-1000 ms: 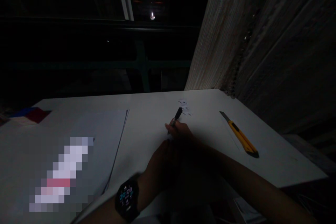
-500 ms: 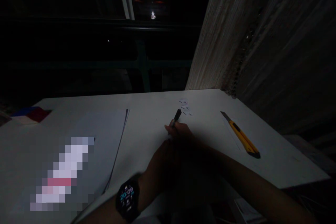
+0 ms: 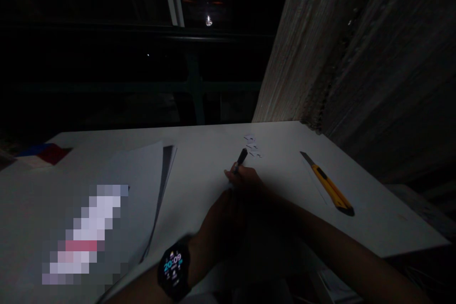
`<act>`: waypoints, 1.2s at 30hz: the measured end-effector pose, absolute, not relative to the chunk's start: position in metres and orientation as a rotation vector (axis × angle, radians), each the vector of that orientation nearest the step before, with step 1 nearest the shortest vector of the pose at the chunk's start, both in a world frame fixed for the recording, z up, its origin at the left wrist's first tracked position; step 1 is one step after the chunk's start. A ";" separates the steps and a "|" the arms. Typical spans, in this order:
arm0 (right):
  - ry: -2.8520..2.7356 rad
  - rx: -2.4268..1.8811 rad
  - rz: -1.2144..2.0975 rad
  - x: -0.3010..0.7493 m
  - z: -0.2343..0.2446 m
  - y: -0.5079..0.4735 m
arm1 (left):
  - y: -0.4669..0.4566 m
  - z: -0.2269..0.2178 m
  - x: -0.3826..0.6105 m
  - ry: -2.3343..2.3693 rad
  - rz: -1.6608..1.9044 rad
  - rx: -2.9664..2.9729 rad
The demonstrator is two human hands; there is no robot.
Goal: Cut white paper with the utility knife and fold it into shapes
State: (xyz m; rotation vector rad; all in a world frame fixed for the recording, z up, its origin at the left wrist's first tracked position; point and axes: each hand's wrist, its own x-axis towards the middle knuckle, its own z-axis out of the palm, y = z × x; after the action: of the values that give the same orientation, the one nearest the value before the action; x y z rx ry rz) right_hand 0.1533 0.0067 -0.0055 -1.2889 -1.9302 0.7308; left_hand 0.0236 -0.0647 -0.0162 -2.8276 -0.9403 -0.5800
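The scene is very dim. My right hand [image 3: 245,178] is closed around a dark pen [image 3: 241,159], its tip down on a large white sheet [image 3: 278,185] on the table. My left hand [image 3: 219,221], with a black smartwatch [image 3: 173,268] on the wrist, rests on the sheet just in front of the right hand; its fingers are lost in shadow. A few small paper scraps [image 3: 252,145] lie just beyond the pen.
A yellow utility knife [image 3: 329,187] with its blade out lies on the sheet to the right. A stack of paper [image 3: 142,190] sits at the left, its top sheet lifted. A red and blue item [image 3: 42,153] is at far left. A rough wall [image 3: 356,57] rises at right.
The top sheet of the paper stack at left has lifted at its far corner. Both hands and the pen have stayed almost where they were.
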 end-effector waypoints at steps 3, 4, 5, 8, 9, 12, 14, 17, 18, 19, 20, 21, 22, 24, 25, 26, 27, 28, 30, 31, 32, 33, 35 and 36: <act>-1.907 -1.288 0.735 0.153 -0.004 0.006 | -0.065 -0.015 0.023 -0.948 -0.566 -2.847; -1.902 -1.288 0.734 0.153 -0.004 0.006 | -0.066 -0.014 0.023 -0.954 -0.567 -2.850; -1.906 -1.287 0.733 0.153 -0.004 0.006 | -0.066 -0.013 0.023 -0.961 -0.570 -2.854; -1.938 -1.278 0.716 0.154 -0.005 0.007 | -0.066 -0.010 0.023 -0.982 -0.576 -2.860; -1.941 -1.283 0.714 0.154 -0.005 0.007 | -0.066 -0.009 0.023 -0.982 -0.573 -2.856; -1.937 -1.290 0.730 0.155 -0.006 0.007 | -0.066 -0.008 0.023 -0.964 -0.557 -2.835; -1.947 -1.277 0.725 0.155 -0.007 0.008 | -0.066 -0.009 0.023 -0.956 -0.555 -2.835; -1.938 -1.297 0.714 0.155 -0.008 0.009 | -0.065 -0.011 0.022 -0.962 -0.580 -2.841; -1.933 -1.299 0.720 0.155 -0.008 0.009 | -0.065 -0.012 0.022 -0.966 -0.588 -2.842; -1.932 -1.292 0.729 0.155 -0.008 0.009 | -0.065 -0.013 0.022 -0.968 -0.593 -2.843; -1.931 -1.280 0.735 0.155 -0.008 0.009 | -0.065 -0.013 0.022 -0.970 -0.595 -2.844; -1.929 -1.266 0.736 0.155 -0.007 0.008 | -0.065 -0.013 0.022 -0.974 -0.596 -2.845; -1.929 -1.256 0.738 0.155 -0.007 0.008 | -0.065 -0.013 0.022 -0.975 -0.594 -2.848; -1.926 -1.261 0.743 0.155 -0.004 0.006 | -0.065 -0.012 0.022 -0.970 -0.588 -2.858; -1.925 -1.271 0.743 0.154 -0.003 0.006 | -0.065 -0.011 0.023 -0.969 -0.584 -2.863; -1.926 -1.278 0.744 0.154 -0.003 0.005 | -0.065 -0.011 0.023 -0.970 -0.573 -2.870; -1.926 -1.282 0.748 0.154 -0.003 0.005 | -0.065 -0.010 0.023 -0.973 -0.559 -2.876; -1.920 -1.284 0.753 0.154 -0.003 0.006 | -0.065 -0.010 0.023 -0.978 -0.544 -2.877; -1.872 -1.281 0.771 0.155 -0.005 0.008 | -0.066 -0.011 0.023 -0.989 -0.518 -2.861; -1.828 -1.285 0.771 0.156 -0.006 0.009 | -0.066 -0.011 0.023 -0.990 -0.507 -2.849; -1.780 -1.296 0.760 0.157 -0.008 0.011 | -0.066 -0.011 0.023 -0.986 -0.503 -2.837; -1.738 -1.313 0.741 0.159 -0.009 0.012 | -0.066 -0.011 0.023 -0.976 -0.502 -2.828; -1.705 -1.345 0.698 0.162 -0.011 0.014 | -0.066 -0.011 0.023 -0.947 -0.505 -2.818; -1.715 -1.351 0.686 0.163 -0.010 0.014 | -0.066 -0.010 0.023 -0.937 -0.516 -2.812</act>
State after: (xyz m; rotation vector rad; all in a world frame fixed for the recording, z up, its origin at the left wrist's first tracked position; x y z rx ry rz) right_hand 0.1634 0.0143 -0.0105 -1.3506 -1.7149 0.6859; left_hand 0.0229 -0.0664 -0.0103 -2.8122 -0.9375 -0.5157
